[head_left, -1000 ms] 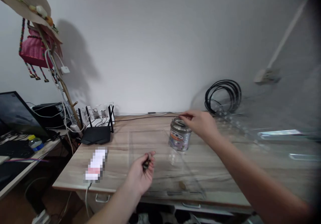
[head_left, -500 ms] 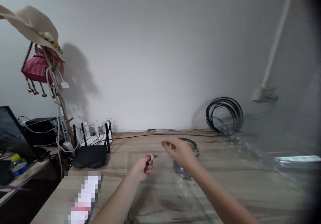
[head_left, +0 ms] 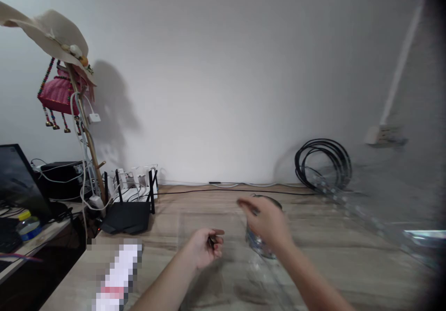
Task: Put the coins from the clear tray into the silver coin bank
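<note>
My left hand point(head_left: 208, 249) is above the tabletop, palm turned inward and fingers curled. A small dark thing point(head_left: 211, 241) shows between them, too small to name. To the right, my right hand point(head_left: 267, 221) is slightly blurred, its fingers bent and drawn together, pointing left. Whatever it holds, if anything, is hidden. Behind and below that hand stands a clear jar point(head_left: 256, 243) with a dark round rim point(head_left: 273, 201). The hand covers much of the jar, and I cannot tell whether they touch.
Left of my hands sit a black router point(head_left: 127, 217) and a pixelated strip point(head_left: 118, 269). Faint clear edges point(head_left: 272, 274) cross the wooden table point(head_left: 195, 199). A black cable coil point(head_left: 301, 160) leans on the wall. Far left are a monitor point(head_left: 21, 176) and a yellow-capped bottle point(head_left: 28, 226).
Both hands have moved a little right and down in the view, and the left hand has turned slightly. The whole scene has shifted rightward with the camera.
</note>
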The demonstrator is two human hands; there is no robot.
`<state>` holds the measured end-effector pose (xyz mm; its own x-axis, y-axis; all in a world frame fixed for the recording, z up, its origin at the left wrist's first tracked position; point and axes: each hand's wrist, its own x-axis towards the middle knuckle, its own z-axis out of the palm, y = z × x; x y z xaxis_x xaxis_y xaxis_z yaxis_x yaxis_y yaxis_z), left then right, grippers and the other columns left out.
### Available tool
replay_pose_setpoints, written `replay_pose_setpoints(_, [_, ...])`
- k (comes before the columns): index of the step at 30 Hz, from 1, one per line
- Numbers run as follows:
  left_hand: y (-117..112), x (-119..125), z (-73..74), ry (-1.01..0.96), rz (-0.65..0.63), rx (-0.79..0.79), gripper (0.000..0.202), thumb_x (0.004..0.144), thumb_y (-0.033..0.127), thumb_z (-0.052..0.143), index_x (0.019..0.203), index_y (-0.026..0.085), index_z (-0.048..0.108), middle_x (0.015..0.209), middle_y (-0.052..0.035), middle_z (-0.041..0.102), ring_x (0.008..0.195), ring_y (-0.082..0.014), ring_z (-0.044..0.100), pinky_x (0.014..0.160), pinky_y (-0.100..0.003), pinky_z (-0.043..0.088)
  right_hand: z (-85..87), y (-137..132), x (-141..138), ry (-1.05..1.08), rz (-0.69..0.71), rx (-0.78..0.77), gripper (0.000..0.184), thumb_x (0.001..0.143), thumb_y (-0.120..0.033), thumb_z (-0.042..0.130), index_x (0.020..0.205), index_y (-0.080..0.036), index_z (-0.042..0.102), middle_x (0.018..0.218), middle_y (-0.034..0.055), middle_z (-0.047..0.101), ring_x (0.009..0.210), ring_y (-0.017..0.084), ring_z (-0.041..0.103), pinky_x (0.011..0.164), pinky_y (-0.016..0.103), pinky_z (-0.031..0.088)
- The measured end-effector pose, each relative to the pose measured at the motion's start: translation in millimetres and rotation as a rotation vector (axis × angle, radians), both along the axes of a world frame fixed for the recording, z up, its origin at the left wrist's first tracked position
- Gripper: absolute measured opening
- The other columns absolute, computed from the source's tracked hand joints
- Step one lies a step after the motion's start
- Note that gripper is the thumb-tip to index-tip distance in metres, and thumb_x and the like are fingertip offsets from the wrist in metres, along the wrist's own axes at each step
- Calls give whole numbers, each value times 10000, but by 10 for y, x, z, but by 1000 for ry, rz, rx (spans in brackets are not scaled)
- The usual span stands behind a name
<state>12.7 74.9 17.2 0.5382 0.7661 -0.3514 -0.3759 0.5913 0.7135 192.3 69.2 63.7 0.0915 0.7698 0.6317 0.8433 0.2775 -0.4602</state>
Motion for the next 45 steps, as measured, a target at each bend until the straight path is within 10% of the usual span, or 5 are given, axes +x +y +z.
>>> replay_pose_setpoints(8, [-23,-37,-41,44,19,96,312,637,26,430,949,43,437,811,-150,592,729,-170,603,604,-203,409,113,197,726,1,-235,-276,225,640,-323,497,758,-251,675,775,38,656,693,210,561,525,277,372])
replay_pose_setpoints(12, [-18,-41,-14,140,42,206,423,695,110,467,1102,92,354,809,-118,612,530,-95,568,467,-162,352,63,96,415,-91,-230,8,299,719,-332,420,874,-210,644,886,63,628,834,231,516,672,324,381])
replay_pose_setpoints(24, [-34,-55,25,201,15,447,583,737,291,479,1257,226,223,509,63,468,305,-9,228,377,-167,72,-366,35,-501,219,646,-406,279,740,-336,432,889,-135,554,589,24,610,580,144,531,567,258,400])
replay_pose_setpoints(34, [47,-73,-49,207,34,94,345,641,71,400,982,81,453,641,-43,539,372,-17,329,367,-149,99,112,45,527,-62,-296,-65,251,698,-308,438,788,-213,653,817,72,626,819,229,514,623,307,369])
replay_pose_setpoints(45, [60,-116,-49,121,-75,105,390,792,423,303,958,115,472,661,-77,596,303,-5,120,355,-172,19,-38,-53,-5,-139,15,81,301,765,-308,376,891,-187,621,881,77,607,855,192,497,738,291,362])
